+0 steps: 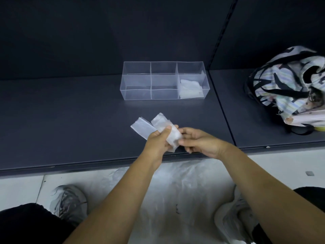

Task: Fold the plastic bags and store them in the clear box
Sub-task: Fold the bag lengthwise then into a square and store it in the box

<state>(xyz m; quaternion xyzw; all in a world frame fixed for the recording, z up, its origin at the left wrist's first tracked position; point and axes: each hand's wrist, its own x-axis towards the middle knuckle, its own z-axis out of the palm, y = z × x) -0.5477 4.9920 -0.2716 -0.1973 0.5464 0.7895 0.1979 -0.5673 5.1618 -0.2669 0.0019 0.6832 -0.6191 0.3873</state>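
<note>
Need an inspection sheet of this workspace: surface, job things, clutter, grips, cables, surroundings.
Surface: dark shelf.
Job's things: clear box toward the back, folded bags in its right compartment; part-folded plastic bag held in front of it.
Clutter: patterned cloth bag on the right shelf section.
Grips: left hand and right hand both pinch the plastic bag.
Cables: nothing seen.
Surroundings: loose plastic on the floor between two shoes.
</note>
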